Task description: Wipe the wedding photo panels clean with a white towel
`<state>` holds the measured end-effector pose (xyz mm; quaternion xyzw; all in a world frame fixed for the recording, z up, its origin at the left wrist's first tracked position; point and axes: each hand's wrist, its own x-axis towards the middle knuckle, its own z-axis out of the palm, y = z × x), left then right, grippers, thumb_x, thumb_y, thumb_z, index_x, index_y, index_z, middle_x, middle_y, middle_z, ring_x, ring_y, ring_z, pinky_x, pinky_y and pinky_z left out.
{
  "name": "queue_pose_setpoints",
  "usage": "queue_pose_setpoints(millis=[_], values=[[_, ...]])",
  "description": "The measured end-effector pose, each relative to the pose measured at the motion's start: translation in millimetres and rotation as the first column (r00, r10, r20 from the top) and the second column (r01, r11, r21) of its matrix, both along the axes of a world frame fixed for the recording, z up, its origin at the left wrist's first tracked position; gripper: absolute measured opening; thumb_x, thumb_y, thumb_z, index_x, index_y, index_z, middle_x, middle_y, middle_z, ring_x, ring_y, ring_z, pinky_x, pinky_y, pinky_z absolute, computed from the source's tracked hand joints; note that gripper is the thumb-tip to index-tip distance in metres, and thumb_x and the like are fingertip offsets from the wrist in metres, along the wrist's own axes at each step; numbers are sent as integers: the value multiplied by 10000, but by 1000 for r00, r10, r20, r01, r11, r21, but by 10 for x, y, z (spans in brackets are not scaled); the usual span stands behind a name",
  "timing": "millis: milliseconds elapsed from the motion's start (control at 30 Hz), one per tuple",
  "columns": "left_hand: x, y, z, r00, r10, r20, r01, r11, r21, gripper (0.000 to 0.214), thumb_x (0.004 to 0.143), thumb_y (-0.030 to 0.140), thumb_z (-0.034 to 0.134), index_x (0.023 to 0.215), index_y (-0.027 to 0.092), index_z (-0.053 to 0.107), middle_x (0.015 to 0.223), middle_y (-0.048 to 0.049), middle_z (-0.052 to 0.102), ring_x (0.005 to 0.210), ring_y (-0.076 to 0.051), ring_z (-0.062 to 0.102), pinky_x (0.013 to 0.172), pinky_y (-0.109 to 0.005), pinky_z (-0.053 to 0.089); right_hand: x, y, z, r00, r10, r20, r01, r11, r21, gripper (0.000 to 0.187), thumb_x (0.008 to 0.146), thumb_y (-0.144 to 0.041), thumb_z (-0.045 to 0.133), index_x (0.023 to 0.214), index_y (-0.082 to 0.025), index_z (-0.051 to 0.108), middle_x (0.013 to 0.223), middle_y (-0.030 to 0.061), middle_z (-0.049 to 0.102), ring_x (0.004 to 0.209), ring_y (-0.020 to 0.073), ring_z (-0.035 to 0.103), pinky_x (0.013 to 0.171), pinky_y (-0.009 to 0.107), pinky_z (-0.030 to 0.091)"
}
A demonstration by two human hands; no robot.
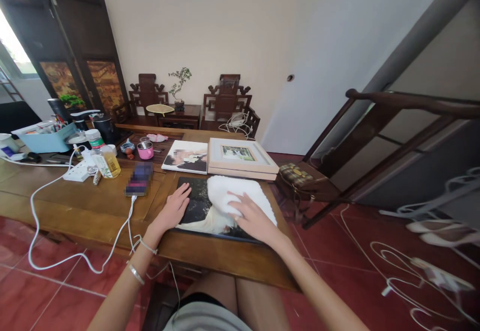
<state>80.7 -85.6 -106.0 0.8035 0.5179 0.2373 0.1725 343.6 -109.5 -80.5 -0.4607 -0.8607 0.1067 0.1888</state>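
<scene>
A dark photo panel [194, 202] with a pale, dress-like shape lies flat near the table's front edge. My left hand [177, 205] rests on its left edge, fingers stretched out and holding nothing. Bunched over the panel's upper right part is a white towel [240, 191], which covers much of the picture. My right hand [252, 216] holds the towel down against the panel, its fingers spread over the cloth. The towel hides the surface under it.
Behind the panel lie a canvas print [185, 156] and stacked picture frames [243, 157]. To the left are a charging phone [138, 178], a bottle [105, 161], a power strip [77, 171] and a pink cup [145, 150]. A wooden chair [337, 156] with a bag [296, 175] stands at right.
</scene>
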Motion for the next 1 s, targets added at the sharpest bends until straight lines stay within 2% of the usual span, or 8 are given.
queue_pose_setpoints(millis=[167,300,400,500,600,800,900,1000], values=[[-25,26,-38,1000,2,8,-2,1000,6,445,954,277,281,1382,183,360,1488,-89,305,1383,-198,247,1101,-450,242,-379,128,22,1000,-4,25,3,1000,26,328,774,-85,456,1036,-168,634,1222,154,596,1318,296,342,1055,598,191],[-24,14,-17,1000,0,1,0,1000,-2,441,953,258,268,1369,167,381,1484,-95,312,1382,-200,251,1103,-443,246,-509,-326,26,992,124,-6,-124,992,28,396,697,-36,455,1011,-193,636,1347,83,511,1351,284,276,1086,599,110],[-17,-1,3,1000,-7,1,7,1000,-2,442,951,252,268,1373,178,377,1484,-92,314,1379,-202,258,1098,-439,258,-453,-731,53,983,183,-2,-183,983,-13,429,613,-7,442,938,-201,645,1401,41,453,1379,264,210,1109,579,70],[-15,-3,3,1000,-10,4,10,1000,5,442,948,250,278,1375,186,374,1485,-90,312,1380,-203,255,1095,-442,261,-325,-916,99,978,209,10,-208,976,-59,434,595,-1,431,908,-207,652,1397,37,458,1379,243,217,1121,553,96],[-16,7,-8,1000,-11,7,11,1000,5,442,946,246,280,1371,180,380,1484,-93,313,1382,-200,250,1099,-441,252,-186,-805,104,983,182,14,-181,982,-51,399,661,-13,429,925,-207,657,1365,65,494,1356,225,282,1122,528,141],[-20,16,-22,999,-21,30,21,1000,-4,442,944,254,277,1366,186,392,1482,-92,318,1384,-203,247,1099,-463,236,-127,-111,31,998,-49,50,49,999,1,355,760,-71,447,1060,-136,624,1329,197,498,1336,269,318,1081,557,190],[-13,15,-20,997,-10,74,11,1000,-18,440,952,303,277,1363,202,396,1480,-82,323,1383,-209,249,1098,-477,230,-281,122,31,992,-107,69,106,994,13,375,763,-70,447,1095,-134,610,1260,193,560,1330,298,321,1043,604,208],[0,18,-3,981,16,192,-16,1000,-4,470,954,389,279,1367,197,397,1465,-76,356,1368,-196,287,1117,-432,222,-471,105,33,999,-34,41,32,999,36,371,755,-74,461,1075,-169,622,1289,143,554,1333,312,306,1040,627,179]])
